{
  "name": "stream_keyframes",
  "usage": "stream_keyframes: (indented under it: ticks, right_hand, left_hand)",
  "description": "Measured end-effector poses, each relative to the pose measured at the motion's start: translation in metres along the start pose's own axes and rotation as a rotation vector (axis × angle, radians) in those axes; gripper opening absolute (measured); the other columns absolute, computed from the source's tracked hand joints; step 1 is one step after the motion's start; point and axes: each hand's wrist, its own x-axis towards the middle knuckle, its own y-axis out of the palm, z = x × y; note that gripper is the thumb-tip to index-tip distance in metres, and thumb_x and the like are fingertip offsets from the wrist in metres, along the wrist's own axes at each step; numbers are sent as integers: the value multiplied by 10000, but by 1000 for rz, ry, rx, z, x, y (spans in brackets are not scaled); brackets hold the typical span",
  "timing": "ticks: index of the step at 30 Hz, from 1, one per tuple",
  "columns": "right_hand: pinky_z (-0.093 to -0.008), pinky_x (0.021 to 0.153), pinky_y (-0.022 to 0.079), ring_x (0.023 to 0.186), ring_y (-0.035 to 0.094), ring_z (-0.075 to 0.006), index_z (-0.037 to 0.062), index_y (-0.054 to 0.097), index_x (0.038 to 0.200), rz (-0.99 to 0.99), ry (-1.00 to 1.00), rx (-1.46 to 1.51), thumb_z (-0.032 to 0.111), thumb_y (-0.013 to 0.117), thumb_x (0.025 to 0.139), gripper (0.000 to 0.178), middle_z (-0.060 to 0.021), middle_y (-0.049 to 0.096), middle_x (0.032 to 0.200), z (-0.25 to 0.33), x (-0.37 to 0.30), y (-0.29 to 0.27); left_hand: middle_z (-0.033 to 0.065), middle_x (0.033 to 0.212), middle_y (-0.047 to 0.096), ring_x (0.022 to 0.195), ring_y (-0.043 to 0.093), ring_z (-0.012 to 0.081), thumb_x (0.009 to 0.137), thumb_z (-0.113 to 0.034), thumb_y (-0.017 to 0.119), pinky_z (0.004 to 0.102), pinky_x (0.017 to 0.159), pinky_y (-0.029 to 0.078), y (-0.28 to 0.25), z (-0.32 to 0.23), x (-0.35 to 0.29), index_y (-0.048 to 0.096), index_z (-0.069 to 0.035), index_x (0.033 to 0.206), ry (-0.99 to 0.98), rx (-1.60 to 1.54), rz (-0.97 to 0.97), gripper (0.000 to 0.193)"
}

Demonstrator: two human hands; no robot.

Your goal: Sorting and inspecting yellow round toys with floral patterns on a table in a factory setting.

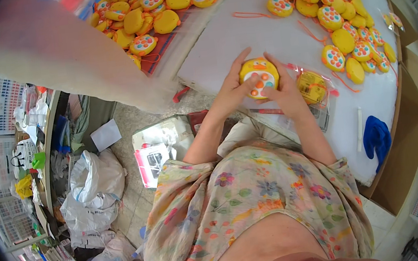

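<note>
A yellow duck-shaped button toy [261, 76] with orange, red and blue buttons on a white belly is held between my two hands at the table's near edge. My left hand [231, 96] grips its left side, with the thumb lying across the buttons. My right hand [287, 98] holds the right side, its thumb at the lower buttons. Just right of it lies a yellow piece with a printed label [312, 87] among clear, red-edged plastic bags [327, 113]. Many matching toys [307, 7], several with orange cords, spread over the far right of the white table [218, 39].
Another heap of toys [166, 21] lies at the far left. A white stick [360, 129] and a blue cloth item [377, 140] rest near the right edge, beside a cardboard box [400, 158]. White plastic bags [90, 193] crowd the floor at left. A blurred pale shape [62, 60] covers the upper left.
</note>
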Motion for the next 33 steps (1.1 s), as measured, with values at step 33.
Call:
stream_keyframes:
  ticks: [33]
  right_hand:
    - [-271, 715, 495, 831, 623, -174, 24, 521, 1179, -270, 68, 186, 69, 473, 925, 262, -94, 620, 983, -11, 10, -13]
  left_hand:
    - [288, 1323, 367, 1238, 346, 425, 762, -613, 572, 503, 1003, 317, -226, 9, 29, 521, -129, 1261, 38, 1004, -1254, 697]
